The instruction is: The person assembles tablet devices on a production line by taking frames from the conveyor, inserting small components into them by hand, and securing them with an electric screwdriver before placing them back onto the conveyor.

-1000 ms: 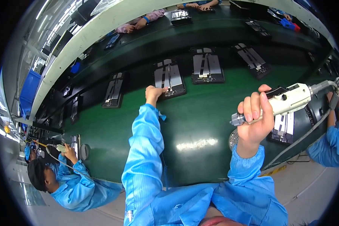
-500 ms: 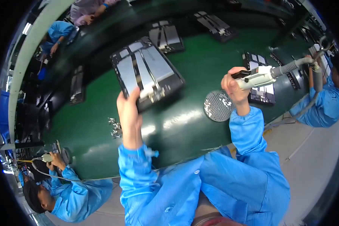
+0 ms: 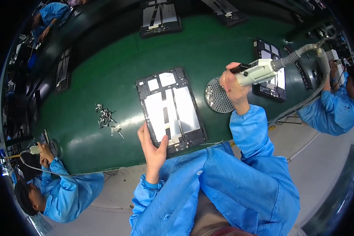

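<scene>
An opened tablet [image 3: 161, 114] with silver battery cells lies on the green table in front of me. My left hand [image 3: 154, 146] grips its lower left corner, thumb on top and fingers along the side. My right hand [image 3: 236, 87] is closed around a pale electric screwdriver [image 3: 259, 72] with a black lever, held above the table. Its tip is hidden by the fingers. Just beyond that hand, partly covered by it, is a round perforated screw tray [image 3: 215, 97] holding small shiny pieces.
Small metal parts [image 3: 105, 118] lie heaped left of the tablet. Other opened tablets rest at the far side [image 3: 159, 17] and the right [image 3: 278, 72]. A thick grey cable [image 3: 322, 65] hangs from the screwdriver. Co-workers in blue sit left [image 3: 63, 188] and right [image 3: 322, 110].
My left hand has brought the tablet down and nearer, from tilted in the air to the table by the near edge. The screwdriver has shifted slightly left, still in my right hand.
</scene>
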Available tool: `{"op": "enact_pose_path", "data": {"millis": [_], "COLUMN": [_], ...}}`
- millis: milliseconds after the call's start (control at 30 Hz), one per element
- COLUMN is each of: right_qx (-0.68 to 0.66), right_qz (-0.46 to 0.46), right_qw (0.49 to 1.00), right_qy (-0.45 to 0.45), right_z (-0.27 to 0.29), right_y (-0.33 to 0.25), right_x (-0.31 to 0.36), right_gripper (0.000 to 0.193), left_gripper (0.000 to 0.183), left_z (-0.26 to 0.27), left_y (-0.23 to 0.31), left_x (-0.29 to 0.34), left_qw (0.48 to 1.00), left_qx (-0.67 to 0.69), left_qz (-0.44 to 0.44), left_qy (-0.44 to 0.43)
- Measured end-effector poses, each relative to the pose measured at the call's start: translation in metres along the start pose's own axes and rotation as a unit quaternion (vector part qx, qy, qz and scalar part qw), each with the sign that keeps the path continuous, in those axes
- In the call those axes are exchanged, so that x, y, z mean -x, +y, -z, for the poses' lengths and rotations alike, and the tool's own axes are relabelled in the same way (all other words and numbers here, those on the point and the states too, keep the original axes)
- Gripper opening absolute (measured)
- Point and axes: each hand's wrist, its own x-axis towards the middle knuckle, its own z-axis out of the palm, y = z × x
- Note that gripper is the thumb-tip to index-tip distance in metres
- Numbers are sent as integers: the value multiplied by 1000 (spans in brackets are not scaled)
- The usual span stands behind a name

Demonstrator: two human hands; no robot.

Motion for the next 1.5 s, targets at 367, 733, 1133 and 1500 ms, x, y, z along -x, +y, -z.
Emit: {"op": "enact_pose_path", "data": {"millis": [367, 733, 1133, 1500], "right_qx": [13, 40, 89, -50], "right_qz": [-23, -39, -57, -38], "right_qw": [1000, 998, 993, 992], "right_qy": [13, 13, 47, -105], "right_z": [-2, -3, -8, 11], "right_y": [14, 18, 17, 22], "right_x": [2, 3, 3, -2], "right_gripper": [19, 18, 20, 22], "left_gripper": [41, 32, 31, 31], "left_z": [-7, -7, -7, -6], "left_y": [-19, -24, -24, -22], "left_x": [-13, -16, -17, -17], "left_qw": [989, 987, 987, 988], "left_qx": [77, 94, 109, 103], "left_qz": [-32, -26, -20, -17], "left_qy": [119, 125, 115, 112]}}
